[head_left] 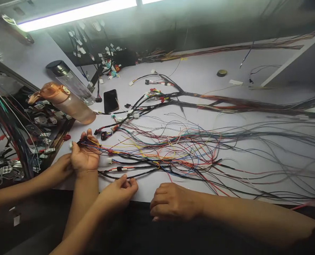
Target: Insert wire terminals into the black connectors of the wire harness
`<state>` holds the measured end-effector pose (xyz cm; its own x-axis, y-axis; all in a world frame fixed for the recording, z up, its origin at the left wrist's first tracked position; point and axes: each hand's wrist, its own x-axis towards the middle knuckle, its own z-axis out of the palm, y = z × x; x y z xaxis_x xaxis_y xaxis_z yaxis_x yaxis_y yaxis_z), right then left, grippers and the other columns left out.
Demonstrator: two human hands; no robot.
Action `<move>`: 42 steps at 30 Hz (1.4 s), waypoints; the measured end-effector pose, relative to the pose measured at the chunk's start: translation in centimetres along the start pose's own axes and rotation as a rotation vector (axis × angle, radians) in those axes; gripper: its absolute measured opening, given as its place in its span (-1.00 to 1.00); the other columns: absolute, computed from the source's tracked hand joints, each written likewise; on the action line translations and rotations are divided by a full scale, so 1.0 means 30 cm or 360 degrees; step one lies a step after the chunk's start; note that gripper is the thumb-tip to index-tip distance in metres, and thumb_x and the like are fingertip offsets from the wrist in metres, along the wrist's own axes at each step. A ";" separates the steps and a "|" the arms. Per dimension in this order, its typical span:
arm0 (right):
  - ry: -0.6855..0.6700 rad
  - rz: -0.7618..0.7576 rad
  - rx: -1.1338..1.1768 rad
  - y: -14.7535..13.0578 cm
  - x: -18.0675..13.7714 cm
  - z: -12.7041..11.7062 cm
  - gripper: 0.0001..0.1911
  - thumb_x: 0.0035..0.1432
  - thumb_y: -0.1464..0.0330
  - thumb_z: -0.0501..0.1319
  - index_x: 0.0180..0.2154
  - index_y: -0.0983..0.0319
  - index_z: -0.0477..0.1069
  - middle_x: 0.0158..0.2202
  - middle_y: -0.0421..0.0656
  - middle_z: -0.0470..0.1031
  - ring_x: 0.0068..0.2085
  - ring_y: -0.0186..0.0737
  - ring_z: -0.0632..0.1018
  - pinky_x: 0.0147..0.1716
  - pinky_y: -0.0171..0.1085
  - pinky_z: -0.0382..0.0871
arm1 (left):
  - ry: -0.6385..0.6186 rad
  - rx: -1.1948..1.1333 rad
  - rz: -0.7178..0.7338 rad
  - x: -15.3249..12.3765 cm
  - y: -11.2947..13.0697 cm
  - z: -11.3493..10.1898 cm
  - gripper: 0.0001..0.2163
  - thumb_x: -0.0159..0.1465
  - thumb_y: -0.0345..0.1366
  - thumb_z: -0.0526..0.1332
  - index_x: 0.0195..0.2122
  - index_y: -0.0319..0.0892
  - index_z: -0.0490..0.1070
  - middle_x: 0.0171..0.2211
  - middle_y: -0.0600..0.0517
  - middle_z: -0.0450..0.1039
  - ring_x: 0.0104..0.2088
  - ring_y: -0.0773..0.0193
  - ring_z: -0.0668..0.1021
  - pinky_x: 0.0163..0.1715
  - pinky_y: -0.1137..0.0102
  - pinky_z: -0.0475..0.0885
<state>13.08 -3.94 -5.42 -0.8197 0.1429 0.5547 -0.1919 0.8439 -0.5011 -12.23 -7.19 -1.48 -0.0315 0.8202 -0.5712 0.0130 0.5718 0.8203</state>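
Note:
A loose wiring harness (173, 148) of many coloured wires lies spread over the white table (200, 74). My left hand (117, 194) is at the front edge, pinching a black taped wire (136, 173) of the harness. My right hand (173, 202) rests beside it on the table edge, fingers curled under, holding nothing. A co-worker's hand (85, 156) further left holds up a black connector (83, 141) with coloured wires. The co-worker's other hand (62, 166) sits just behind it.
Two bottles, one orange (67, 101) and one clear with a dark cap (72, 81), lie tilted at the left beside a black phone (111, 100). A tray of connectors (40, 120) stands at far left. A tape roll (221, 73) and more harness bundles (226, 49) sit further back.

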 end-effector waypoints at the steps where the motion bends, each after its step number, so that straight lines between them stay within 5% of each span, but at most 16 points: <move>1: -0.0006 -0.0010 -0.0021 0.000 0.000 -0.001 -0.77 0.32 0.25 0.16 -0.29 0.28 0.42 -0.31 -0.22 0.55 -0.35 -0.36 0.45 -0.39 -0.29 0.19 | -0.0073 0.0601 0.0386 -0.002 -0.016 -0.002 -0.68 0.01 -0.80 0.07 -0.52 -0.27 0.44 -0.58 0.07 0.37 -0.45 0.36 0.53 -0.28 0.43 0.53; 4: -0.0027 -0.0039 -0.0071 0.001 -0.002 -0.003 -0.78 0.31 0.26 0.17 -0.29 0.29 0.41 -0.30 -0.21 0.54 -0.34 -0.37 0.45 -0.39 -0.29 0.18 | -0.0567 0.3292 0.1896 -0.008 -0.026 0.007 -0.68 0.06 -0.74 0.03 -0.40 -0.23 0.45 -0.50 -0.01 0.43 -0.37 0.27 0.56 -0.31 0.36 0.57; 6: -0.0039 -0.0054 -0.0094 0.000 -0.004 -0.002 -0.78 0.31 0.26 0.17 -0.30 0.29 0.41 -0.30 -0.20 0.53 -0.33 -0.37 0.45 -0.40 -0.28 0.18 | -0.1162 0.4818 0.2670 -0.017 0.012 0.040 -0.66 0.08 -0.72 -0.01 -0.31 -0.21 0.40 -0.53 0.04 0.39 -0.40 0.33 0.55 -0.38 0.48 0.54; 8: -0.0033 -0.0065 -0.0116 -0.004 -0.005 -0.002 -0.76 0.32 0.25 0.15 -0.30 0.29 0.41 -0.31 -0.19 0.53 -0.33 -0.36 0.45 -0.39 -0.28 0.19 | -0.1685 0.5571 0.3282 -0.030 0.068 0.092 -0.62 0.07 -0.75 -0.01 -0.21 -0.21 0.31 -0.53 0.09 0.33 -0.43 0.40 0.53 -0.42 0.61 0.49; 10: 0.0001 -0.0070 -0.0139 -0.011 -0.005 -0.001 -0.74 0.33 0.23 0.13 -0.32 0.28 0.41 -0.33 -0.19 0.51 -0.35 -0.34 0.43 -0.39 -0.27 0.18 | -0.1652 0.5708 0.3599 -0.041 0.121 0.149 -0.61 0.07 -0.74 0.05 -0.12 -0.25 0.27 -0.44 0.04 0.33 -0.38 0.40 0.54 -0.39 0.64 0.48; 13: 0.0010 -0.0050 -0.0184 -0.017 -0.005 0.001 -0.72 0.33 0.23 0.12 -0.34 0.27 0.41 -0.39 -0.20 0.48 -0.37 -0.31 0.40 -0.39 -0.28 0.18 | -0.1212 0.5653 0.3623 -0.040 0.165 0.220 -0.68 0.19 -0.62 0.06 -0.04 -0.25 0.24 -0.33 -0.04 0.32 -0.27 0.32 0.55 -0.32 0.52 0.53; 18: -0.0041 -0.0105 -0.0267 -0.018 -0.007 0.013 -0.70 0.33 0.22 0.11 -0.36 0.27 0.41 -0.40 -0.18 0.48 -0.36 -0.31 0.39 -0.33 -0.28 0.22 | -0.0832 0.5272 0.3487 0.014 0.127 0.264 -0.67 0.21 -0.59 0.07 -0.02 -0.23 0.32 -0.27 -0.09 0.39 -0.12 0.25 0.55 -0.16 0.36 0.55; 21: 0.0004 -0.0190 -0.0369 -0.040 -0.013 0.023 -0.68 0.33 0.20 0.11 -0.38 0.26 0.42 -0.40 -0.21 0.48 -0.36 -0.30 0.39 -0.34 -0.24 0.21 | -0.0512 0.3952 0.2967 0.062 0.052 0.226 -0.68 0.15 -0.66 0.09 -0.15 -0.24 0.45 -0.22 -0.10 0.41 -0.02 0.24 0.52 0.00 0.34 0.48; 23: -0.0014 -0.0247 -0.0392 -0.069 -0.026 0.022 -0.71 0.33 0.25 0.11 -0.41 0.24 0.41 -0.42 -0.23 0.46 -0.38 -0.29 0.38 -0.39 -0.22 0.17 | -0.0316 0.2123 0.2332 0.085 0.010 0.152 -0.71 0.17 -0.62 0.04 -0.26 -0.21 0.48 -0.27 -0.07 0.40 -0.12 0.19 0.54 -0.12 0.24 0.53; 24: -0.0056 -0.0269 -0.0388 -0.087 -0.036 0.016 -0.73 0.33 0.29 0.10 -0.41 0.24 0.40 -0.43 -0.24 0.44 -0.39 -0.29 0.37 -0.42 -0.22 0.14 | -0.0198 0.1866 0.2212 0.091 -0.002 0.097 -0.75 0.21 -0.53 0.05 -0.24 -0.18 0.48 -0.28 -0.07 0.38 -0.18 0.14 0.54 -0.24 0.14 0.54; 28: -0.0182 -0.0271 -0.0369 -0.139 -0.122 -0.034 -0.75 0.31 0.38 0.09 -0.43 0.25 0.39 -0.45 -0.21 0.40 -0.43 -0.31 0.33 -0.49 -0.25 0.08 | -0.0014 0.1555 0.2054 0.089 0.012 -0.216 -0.82 0.22 -0.38 0.12 -0.24 -0.15 0.50 -0.32 -0.01 0.34 -0.32 0.26 0.50 -0.39 0.29 0.50; 31: -0.0141 -0.0235 -0.0341 -0.146 -0.215 -0.075 -0.76 0.31 0.35 0.11 -0.41 0.26 0.41 -0.45 -0.21 0.41 -0.43 -0.31 0.33 -0.46 -0.26 0.16 | -0.0083 0.1576 0.1879 0.091 0.039 -0.443 -0.72 0.09 -0.38 0.29 -0.13 -0.14 0.52 -0.26 -0.06 0.42 -0.29 0.25 0.49 -0.44 0.42 0.46; 34: -0.0152 -0.0256 -0.0284 -0.137 -0.290 -0.092 -0.85 0.27 0.41 0.14 -0.35 0.25 0.43 -0.42 -0.21 0.43 -0.37 -0.30 0.37 -0.38 -0.27 0.26 | -0.0193 0.1571 0.1689 0.089 0.067 -0.504 -0.62 0.02 -0.41 0.36 -0.09 -0.15 0.51 -0.22 -0.08 0.44 -0.31 0.23 0.47 -0.45 0.38 0.45; 37: -0.0113 -0.0320 -0.0208 -0.125 -0.330 -0.090 -0.89 0.21 0.48 0.16 -0.37 0.26 0.43 -0.44 -0.23 0.42 -0.39 -0.31 0.37 -0.41 -0.29 0.27 | -0.0188 0.1509 0.1722 0.058 0.099 -0.279 -0.68 0.05 -0.42 0.30 -0.13 -0.14 0.49 -0.27 -0.04 0.40 -0.37 0.26 0.41 -0.51 0.41 0.38; 39: -0.0065 -0.0354 -0.0134 -0.116 -0.340 -0.086 -0.88 0.18 0.49 0.16 -0.40 0.26 0.43 -0.47 -0.24 0.40 -0.43 -0.32 0.36 -0.47 -0.30 0.23 | -0.0034 0.1483 0.1708 0.034 0.101 0.006 -0.72 0.18 -0.48 0.05 -0.16 -0.10 0.44 -0.33 -0.02 0.31 -0.37 0.21 0.38 -0.49 0.31 0.38; 42: -0.0128 -0.0386 -0.0030 -0.104 -0.337 -0.086 -0.86 0.19 0.49 0.15 -0.40 0.27 0.44 -0.47 -0.24 0.41 -0.42 -0.31 0.38 -0.48 -0.30 0.23 | -0.0188 0.1654 0.1627 0.023 0.059 0.446 -0.75 0.18 -0.50 0.04 -0.22 -0.12 0.44 -0.26 -0.10 0.33 -0.25 0.09 0.42 -0.35 0.12 0.44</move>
<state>23.37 -6.68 -7.75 -0.7913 -0.1057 0.6022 -0.3787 0.8579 -0.3471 1.15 -5.36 -0.83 0.5139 0.8356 0.1940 0.6808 -0.5348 0.5005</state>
